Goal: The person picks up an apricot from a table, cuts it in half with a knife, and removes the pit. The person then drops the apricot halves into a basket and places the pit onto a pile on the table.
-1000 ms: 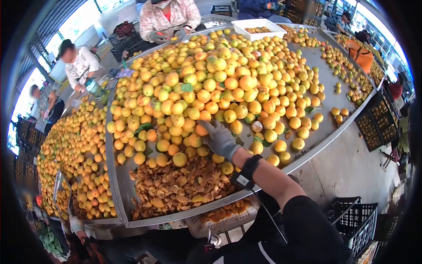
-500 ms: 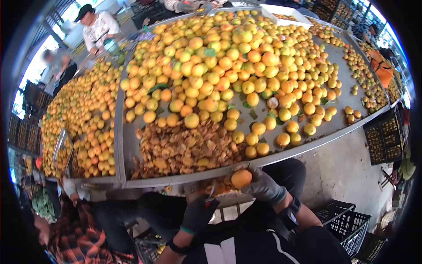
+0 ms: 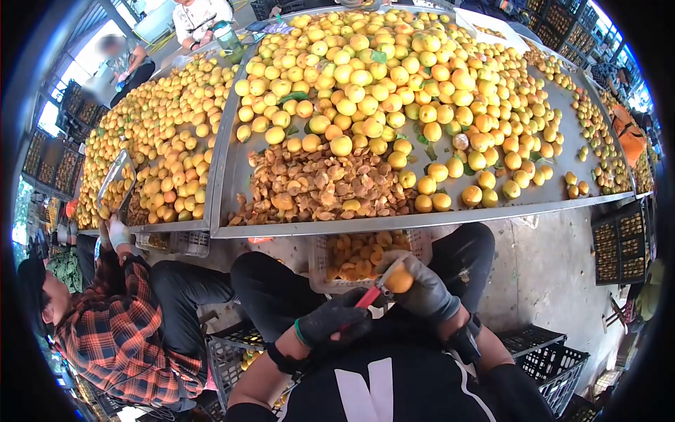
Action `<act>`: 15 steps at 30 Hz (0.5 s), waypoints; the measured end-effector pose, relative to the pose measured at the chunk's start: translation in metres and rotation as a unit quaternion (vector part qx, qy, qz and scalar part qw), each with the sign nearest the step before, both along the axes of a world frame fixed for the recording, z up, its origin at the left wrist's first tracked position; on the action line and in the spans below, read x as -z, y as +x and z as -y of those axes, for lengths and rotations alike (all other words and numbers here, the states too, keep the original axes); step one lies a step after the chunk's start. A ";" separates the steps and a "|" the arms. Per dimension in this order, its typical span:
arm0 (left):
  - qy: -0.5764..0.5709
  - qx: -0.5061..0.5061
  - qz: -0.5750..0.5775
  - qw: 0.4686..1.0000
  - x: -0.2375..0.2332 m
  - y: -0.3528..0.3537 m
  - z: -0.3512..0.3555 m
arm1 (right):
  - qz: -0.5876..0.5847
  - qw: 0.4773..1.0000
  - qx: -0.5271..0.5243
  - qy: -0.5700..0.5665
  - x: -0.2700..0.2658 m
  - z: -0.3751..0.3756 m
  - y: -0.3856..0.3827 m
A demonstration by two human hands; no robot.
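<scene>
— Head camera: how much of the fruit looks dealt with?

— A small share, I'd judge. A heap of brown stones (image 3: 316, 186) lies on the metal table (image 3: 422, 220) at twelve o'clock from the hands. The white basket (image 3: 355, 257) just under the table's rim holds cut halves. The pile of whole fruit (image 3: 394, 91), farther off at twelve, is much bigger, so most seems left.

— And the hands?

— The right hand (image 3: 425, 292), grey-gloved, is closed round one orange fruit (image 3: 401, 280) over the lap, at six o'clock in the picture. The left hand (image 3: 337, 320), black-gloved, sits at eight o'clock from it, clenched on a red-handled knife (image 3: 368, 296) whose blade touches the fruit.

— Anyone close by?

— A person in a plaid shirt (image 3: 119, 337), at eight o'clock.
</scene>
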State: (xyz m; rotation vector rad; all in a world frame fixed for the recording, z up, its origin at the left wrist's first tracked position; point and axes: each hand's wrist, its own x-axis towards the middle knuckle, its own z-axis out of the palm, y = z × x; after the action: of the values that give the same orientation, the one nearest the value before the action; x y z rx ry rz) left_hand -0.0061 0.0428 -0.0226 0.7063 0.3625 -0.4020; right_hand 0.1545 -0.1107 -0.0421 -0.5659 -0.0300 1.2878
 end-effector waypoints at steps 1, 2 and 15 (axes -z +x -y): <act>0.000 -0.002 0.003 1.000 0.002 -0.001 0.001 | -0.079 0.997 0.019 0.003 0.003 -0.002 -0.002; 0.012 -0.025 0.002 1.000 0.003 -0.002 0.002 | -0.076 0.997 0.017 0.002 0.002 -0.002 -0.005; 0.530 -0.170 0.069 0.828 0.014 -0.009 0.023 | 0.534 0.825 0.055 -0.177 0.011 0.013 -0.031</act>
State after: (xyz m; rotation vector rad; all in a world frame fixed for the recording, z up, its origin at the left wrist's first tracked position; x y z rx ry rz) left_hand -0.0147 0.0197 -0.0368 1.7189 0.5627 0.2526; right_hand 0.1231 -0.1232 -0.0527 -1.5392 -0.6920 0.7156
